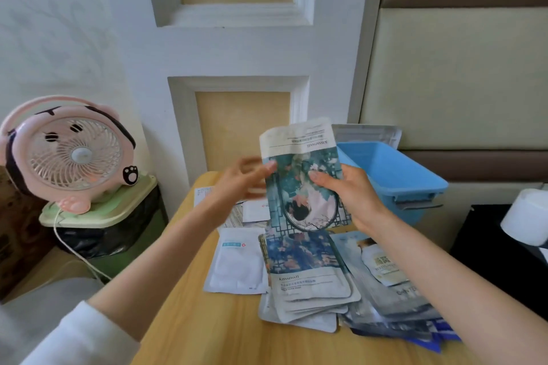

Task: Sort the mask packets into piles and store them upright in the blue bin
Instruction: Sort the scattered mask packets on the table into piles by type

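Note:
My right hand [347, 195] grips a teal illustrated mask packet [299, 169], holding it up, upside down, above the small wooden table [207, 332]. My left hand [243, 181] is blurred at the packet's left edge, fingers spread and touching it. Below lies a pile of matching illustrated packets [308, 278]. A white packet [237, 264] lies to its left. A pile of pale blue packets [391, 281] lies to the right. The blue bin [397, 175] stands at the table's back right, and a silver packet [367, 133] stands upright behind it.
A pink fan [68, 151] sits on a green-lidded bin [103, 210] left of the table, its cord hanging down. Small white sachets [252, 210] lie at the table's back. A white roll [527, 216] rests on a black surface at right. The padded headboard rises behind.

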`<action>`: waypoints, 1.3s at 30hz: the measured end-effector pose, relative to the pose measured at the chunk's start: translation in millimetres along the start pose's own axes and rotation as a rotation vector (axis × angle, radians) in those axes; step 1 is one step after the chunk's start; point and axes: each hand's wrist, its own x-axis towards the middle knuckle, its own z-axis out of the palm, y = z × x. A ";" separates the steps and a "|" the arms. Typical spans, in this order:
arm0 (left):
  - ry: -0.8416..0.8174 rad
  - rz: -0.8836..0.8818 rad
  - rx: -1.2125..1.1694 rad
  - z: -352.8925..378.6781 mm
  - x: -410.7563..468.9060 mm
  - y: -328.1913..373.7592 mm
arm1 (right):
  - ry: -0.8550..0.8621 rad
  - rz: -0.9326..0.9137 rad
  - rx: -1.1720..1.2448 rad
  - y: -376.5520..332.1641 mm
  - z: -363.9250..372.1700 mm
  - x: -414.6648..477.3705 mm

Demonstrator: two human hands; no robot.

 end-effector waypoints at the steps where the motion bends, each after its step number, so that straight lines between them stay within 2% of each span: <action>1: -0.092 -0.041 0.023 6.7 -4.1 -9.4 | 0.001 0.019 0.023 1.9 -2.3 -1.4; 4: -0.149 -0.026 0.024 19.6 -9.6 -19.9 | 0.008 0.087 -0.004 7.1 -4.0 -4.0; 6: -0.189 0.031 0.172 14.8 -6.2 -14.2 | 0.081 0.049 -0.043 2.0 -7.6 -2.9; 8: -0.255 0.164 0.700 7.3 -0.3 -0.7 | 0.113 -0.152 -0.216 -12.5 -15.8 -3.0; 10: -0.251 0.358 1.335 8.1 7.7 11.7 | -0.047 -0.339 -0.640 -26.4 -20.5 -0.7; 11: -0.219 0.509 1.482 11.1 11.6 18.1 | -0.170 -0.329 -0.851 -32.8 -17.2 -0.8; 12: -0.177 0.681 1.494 15.5 13.9 24.6 | -0.276 -0.273 -0.984 -34.1 -12.3 -0.2; 13: -0.120 0.847 1.396 18.8 16.1 28.9 | -0.337 -0.200 -0.997 -31.3 -5.4 -0.6; 14: -0.038 0.945 1.248 17.5 19.9 30.9 | -0.331 -0.168 -0.945 -25.8 -0.4 -0.5; 15: 0.085 0.955 1.092 12.7 25.9 31.5 | -0.277 -0.146 -0.845 -20.4 2.8 0.1; 17: 0.336 0.797 0.842 -11.6 43.7 18.8 | -0.119 -0.002 -0.506 -10.9 -0.4 0.2; 19: 0.513 0.434 0.645 -49.8 62.7 -15.3 | -0.081 0.232 -0.185 -0.5 -8.3 -4.1; 20: 0.556 0.187 0.609 -69.1 69.8 -37.4 | -0.106 0.334 -0.183 9.1 -11.2 -8.4; 21: 0.567 -0.051 0.625 -84.4 72.6 -60.6 | -0.162 0.409 -0.353 18.5 -13.5 -14.0; 22: 0.546 -0.251 0.667 -94.3 69.8 -82.9 | -0.255 0.451 -0.651 29.3 -14.7 -19.0; 24: 0.478 -0.474 0.653 -101.5 60.1 -116.6 | -0.400 0.436 -1.304 46.5 -14.2 -27.9; 25: 0.480 -0.527 0.577 -101.2 56.7 -126.5 | -0.399 0.408 -1.474 46.5 -12.2 -30.9; 27: 0.532 -0.566 0.436 -99.7 60.4 -136.7 | -0.305 0.351 -1.495 40.4 -12.7 -27.2; 30: 0.588 -0.621 0.384 -93.3 79.5 -133.3 | -0.237 0.213 -1.275 33.0 -12.7 -17.1; 33: 0.572 -0.701 0.556 -85.3 91.4 -132.8 | -0.186 0.111 -1.132 36.6 -7.0 -11.9; 37: 0.545 -0.694 0.308 -86.1 93.3 -134.5 | -0.139 0.052 -0.969 46.0 -9.0 -7.0; 39: 0.611 -0.646 0.193 -95.0 92.6 -130.3 | -0.117 0.041 -0.890 47.9 -10.6 -6.5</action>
